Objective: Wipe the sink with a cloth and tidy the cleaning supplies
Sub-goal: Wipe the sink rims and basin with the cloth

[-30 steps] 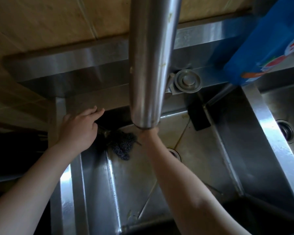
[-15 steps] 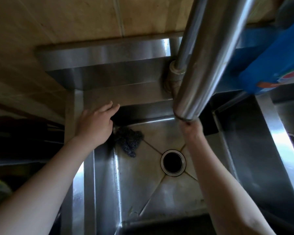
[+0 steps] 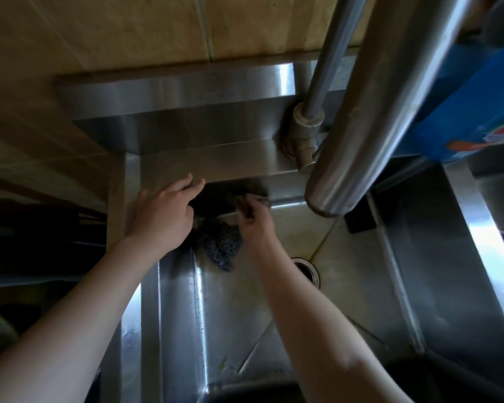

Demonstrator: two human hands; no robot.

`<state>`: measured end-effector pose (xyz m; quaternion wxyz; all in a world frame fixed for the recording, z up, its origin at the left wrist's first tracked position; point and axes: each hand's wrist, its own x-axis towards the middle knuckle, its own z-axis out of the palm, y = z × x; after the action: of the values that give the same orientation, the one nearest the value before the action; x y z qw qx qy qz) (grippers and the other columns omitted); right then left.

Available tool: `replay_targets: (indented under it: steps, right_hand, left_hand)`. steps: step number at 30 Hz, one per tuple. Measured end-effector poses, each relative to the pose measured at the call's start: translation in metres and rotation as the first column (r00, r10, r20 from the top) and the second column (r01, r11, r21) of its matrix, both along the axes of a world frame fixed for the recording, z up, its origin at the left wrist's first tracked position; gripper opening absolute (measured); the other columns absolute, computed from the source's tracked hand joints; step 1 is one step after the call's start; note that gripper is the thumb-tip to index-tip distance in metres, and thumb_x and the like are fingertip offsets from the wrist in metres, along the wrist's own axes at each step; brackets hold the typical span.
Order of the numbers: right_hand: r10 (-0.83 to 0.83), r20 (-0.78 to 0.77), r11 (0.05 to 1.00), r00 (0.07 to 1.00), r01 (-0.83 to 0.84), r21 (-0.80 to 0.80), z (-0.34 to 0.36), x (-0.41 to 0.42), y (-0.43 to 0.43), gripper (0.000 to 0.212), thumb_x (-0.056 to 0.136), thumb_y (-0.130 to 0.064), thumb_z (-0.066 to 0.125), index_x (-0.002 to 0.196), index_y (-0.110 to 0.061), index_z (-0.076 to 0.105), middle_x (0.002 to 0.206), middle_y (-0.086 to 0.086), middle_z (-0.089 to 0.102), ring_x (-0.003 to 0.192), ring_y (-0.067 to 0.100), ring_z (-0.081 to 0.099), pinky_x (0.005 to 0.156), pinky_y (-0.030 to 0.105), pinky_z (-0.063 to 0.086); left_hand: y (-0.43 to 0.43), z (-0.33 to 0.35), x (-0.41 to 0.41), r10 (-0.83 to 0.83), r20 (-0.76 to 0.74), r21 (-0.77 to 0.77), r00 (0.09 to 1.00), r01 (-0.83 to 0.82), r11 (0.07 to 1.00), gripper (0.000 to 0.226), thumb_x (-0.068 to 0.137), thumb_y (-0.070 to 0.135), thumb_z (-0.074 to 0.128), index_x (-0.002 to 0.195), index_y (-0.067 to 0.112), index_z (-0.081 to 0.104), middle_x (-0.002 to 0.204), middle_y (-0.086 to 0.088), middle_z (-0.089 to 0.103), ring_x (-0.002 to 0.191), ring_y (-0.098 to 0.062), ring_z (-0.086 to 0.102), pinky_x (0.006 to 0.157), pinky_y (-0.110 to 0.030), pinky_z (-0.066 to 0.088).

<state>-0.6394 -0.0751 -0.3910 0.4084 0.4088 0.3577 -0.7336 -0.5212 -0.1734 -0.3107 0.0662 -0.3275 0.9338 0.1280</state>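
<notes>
A steel sink [image 3: 216, 161] fills the view, its drain [image 3: 306, 270] at the centre. My left hand [image 3: 163, 219] rests on the rim at the far left corner with its fingers stretched out. Down in the basin, my right hand [image 3: 258, 225] grips a small dark cloth [image 3: 252, 200] against the back wall; the cloth is blurred and mostly hidden by my fingers. A dark steel-wool scrubber [image 3: 221, 248] lies on the basin floor in the far left corner, between my two hands.
A thick steel faucet spout [image 3: 361, 112] hangs close to the camera over the basin's right side. A blue detergent box [image 3: 472, 106] stands at the upper right. A small black block [image 3: 360, 221] sits at the basin's right wall. A second basin [image 3: 492, 199] lies beyond the divider.
My right hand has moved left from under the spout to the back wall beside the scrubber. My left hand stays on the rim. The view shifted left.
</notes>
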Motion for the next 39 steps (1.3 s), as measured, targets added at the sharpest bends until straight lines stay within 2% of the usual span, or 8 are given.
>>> replay_targets:
  steps: [8, 10, 12, 18, 23, 27, 32, 39]
  right_hand:
    - [0.041, 0.05, 0.978, 0.998, -0.03, -0.205, -0.008, 0.024, -0.009, 0.018, 0.094, 0.006, 0.043, 0.084, 0.001, 0.056, 0.088, 0.016, 0.059, 0.085, 0.026, 0.058, 0.105, 0.042, 0.039]
    - [0.047, 0.043, 0.978, 0.998, -0.037, -0.204, -0.006, 0.01, 0.004, 0.016, 0.095, 0.006, 0.042, 0.09, 0.004, 0.057, 0.093, 0.017, 0.059, 0.1, 0.03, 0.058, 0.105, 0.043, 0.037]
    - [0.049, 0.011, 0.981, 0.999, -0.046, -0.188, -0.003, -0.004, 0.018, 0.017, 0.095, 0.005, 0.042, 0.099, 0.006, 0.058, 0.099, 0.017, 0.06, 0.118, 0.033, 0.053, 0.104, 0.042, 0.038]
    - [0.222, -0.214, 0.972, 0.951, -0.198, 0.129, -0.021, -0.045, 0.07, 0.048, 0.088, 0.006, 0.055, 0.134, -0.007, 0.049, 0.126, 0.017, 0.057, 0.105, 0.03, 0.061, 0.09, 0.039, 0.052]
    - [0.687, -0.456, 0.69, 0.566, -0.311, 0.654, -0.041, -0.062, 0.115, 0.053, 0.08, 0.009, 0.062, 0.13, -0.008, 0.056, 0.121, 0.01, 0.064, 0.109, 0.023, 0.062, 0.091, 0.029, 0.051]
    - [0.901, -0.331, 0.406, 0.279, -0.275, 0.872, -0.056, -0.059, 0.117, 0.05, 0.082, 0.007, 0.056, 0.129, -0.01, 0.058, 0.124, 0.006, 0.064, 0.117, 0.02, 0.058, 0.097, 0.021, 0.041]
    - [0.961, -0.272, 0.231, -0.051, -0.394, 0.89, -0.083, -0.025, 0.094, 0.047, 0.088, 0.003, 0.049, 0.13, -0.017, 0.057, 0.127, 0.005, 0.06, 0.117, 0.023, 0.055, 0.086, 0.013, 0.037]
    - [0.794, -0.042, -0.062, -0.607, -0.15, 0.987, -0.101, -0.014, 0.083, 0.061, 0.087, 0.005, 0.042, 0.143, -0.019, 0.04, 0.151, 0.002, 0.028, 0.124, 0.031, 0.04, 0.104, 0.034, 0.039]
  left_hand:
    - [0.0, -0.002, 0.001, -0.021, -0.011, -0.054, 1.0, 0.02, 0.998, 0.038, 0.084, 0.01, 0.047, 0.119, 0.02, 0.059, 0.136, -0.002, 0.051, 0.108, -0.036, 0.056, 0.086, -0.046, 0.04]
    - [0.0, -0.002, 0.001, -0.018, -0.002, -0.045, 1.0, 0.018, 0.999, 0.041, 0.084, 0.011, 0.046, 0.122, 0.023, 0.057, 0.139, 0.001, 0.049, 0.111, -0.034, 0.055, 0.088, -0.046, 0.038]
    - [0.001, -0.002, 0.001, -0.007, 0.004, -0.019, 1.0, 0.007, 1.0, 0.045, 0.085, 0.012, 0.045, 0.126, 0.027, 0.054, 0.144, 0.005, 0.043, 0.117, -0.031, 0.052, 0.093, -0.046, 0.036]
    - [0.005, 0.002, 0.0, 0.043, -0.026, 0.063, 0.999, -0.042, 0.997, 0.054, 0.088, 0.01, 0.044, 0.138, 0.032, 0.042, 0.151, 0.007, 0.031, 0.132, -0.025, 0.04, 0.106, -0.046, 0.032]
    - [0.008, 0.002, -0.001, 0.065, -0.021, 0.055, 0.998, -0.063, 0.996, 0.056, 0.089, 0.012, 0.043, 0.139, 0.035, 0.039, 0.152, 0.009, 0.03, 0.132, -0.022, 0.039, 0.108, -0.046, 0.028]
    - [0.007, 0.0, -0.002, 0.077, -0.015, 0.055, 0.997, -0.077, 0.996, 0.055, 0.09, 0.013, 0.042, 0.139, 0.037, 0.038, 0.152, 0.009, 0.029, 0.131, -0.023, 0.04, 0.108, -0.048, 0.025]
    - [0.009, -0.006, -0.001, 0.099, -0.036, 0.047, 0.994, -0.097, 0.994, 0.055, 0.09, 0.014, 0.042, 0.14, 0.037, 0.037, 0.152, 0.008, 0.029, 0.131, -0.025, 0.039, 0.108, -0.052, 0.023]
    - [0.012, -0.01, 0.0, 0.089, -0.064, -0.005, 0.994, -0.089, 0.996, 0.056, 0.09, 0.015, 0.042, 0.141, 0.036, 0.035, 0.152, 0.008, 0.028, 0.132, -0.025, 0.038, 0.104, -0.047, 0.026]
